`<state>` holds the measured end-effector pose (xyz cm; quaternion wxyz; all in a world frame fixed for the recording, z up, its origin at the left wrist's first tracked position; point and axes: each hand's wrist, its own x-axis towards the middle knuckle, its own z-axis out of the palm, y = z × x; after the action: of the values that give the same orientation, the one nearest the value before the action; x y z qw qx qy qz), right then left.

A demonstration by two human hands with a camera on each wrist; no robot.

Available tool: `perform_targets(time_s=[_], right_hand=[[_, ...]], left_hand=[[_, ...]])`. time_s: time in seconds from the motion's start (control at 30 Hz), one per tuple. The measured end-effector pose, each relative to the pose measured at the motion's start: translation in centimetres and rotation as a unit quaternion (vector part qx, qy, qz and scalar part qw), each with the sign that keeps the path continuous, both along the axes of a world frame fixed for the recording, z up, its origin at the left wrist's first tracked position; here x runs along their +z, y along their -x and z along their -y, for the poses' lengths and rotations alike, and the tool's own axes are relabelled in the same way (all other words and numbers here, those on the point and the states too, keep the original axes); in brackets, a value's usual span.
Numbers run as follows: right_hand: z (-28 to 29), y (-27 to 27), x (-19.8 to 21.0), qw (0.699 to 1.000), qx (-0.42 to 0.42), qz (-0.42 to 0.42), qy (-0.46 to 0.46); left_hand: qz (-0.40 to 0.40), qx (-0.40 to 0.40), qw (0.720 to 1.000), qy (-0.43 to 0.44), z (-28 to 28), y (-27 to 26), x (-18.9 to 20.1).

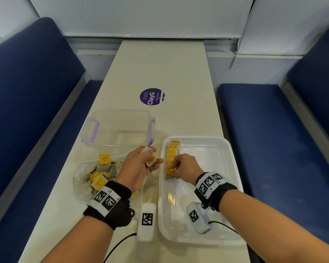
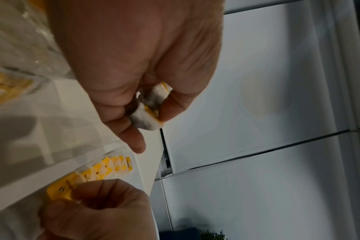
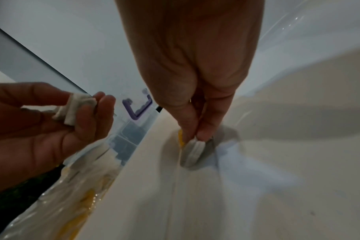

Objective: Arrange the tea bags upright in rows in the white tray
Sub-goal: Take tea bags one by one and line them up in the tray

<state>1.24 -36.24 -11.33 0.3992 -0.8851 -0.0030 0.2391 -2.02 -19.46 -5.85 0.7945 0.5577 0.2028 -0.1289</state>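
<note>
The right hand (image 1: 184, 168) pinches a tea bag (image 1: 169, 169) at the near end of the row of tea bags (image 1: 172, 151), which stands along the left wall of the white tray (image 1: 226, 186) (lower right of the frame). The left hand (image 1: 139, 168) grips a small stack of tea bags (image 1: 150, 157) above the tabletop (image 1: 160, 69), beside the clear bag (image 1: 84, 185) of loose ones.

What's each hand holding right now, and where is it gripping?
The left hand holds a small stack of tea bags by its sides. The right hand pinches a tea bag at its top edge.
</note>
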Motion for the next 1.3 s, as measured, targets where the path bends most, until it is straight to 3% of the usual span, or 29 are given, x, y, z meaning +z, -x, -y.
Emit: perform_targets(time_s=[0.7,0.87,1.3], right_hand=[[-0.8,0.7,-1.0,0.995,-0.057,0.022,0.08],[-1.0,1.2,-0.9,0.994,-0.032,0.006,0.104],[-1.2,0.8,-1.4,0.992,-0.026,0.066,0.105]], left_hand=[[0.006,0.005,0.999,-0.047,-0.1,0.5,-0.8],[0.012,0.006,0.999,-0.045,-0.1,0.6,-1.1],[0.009,0.009,0.999,-0.044,0.1,0.7,-1.2]])
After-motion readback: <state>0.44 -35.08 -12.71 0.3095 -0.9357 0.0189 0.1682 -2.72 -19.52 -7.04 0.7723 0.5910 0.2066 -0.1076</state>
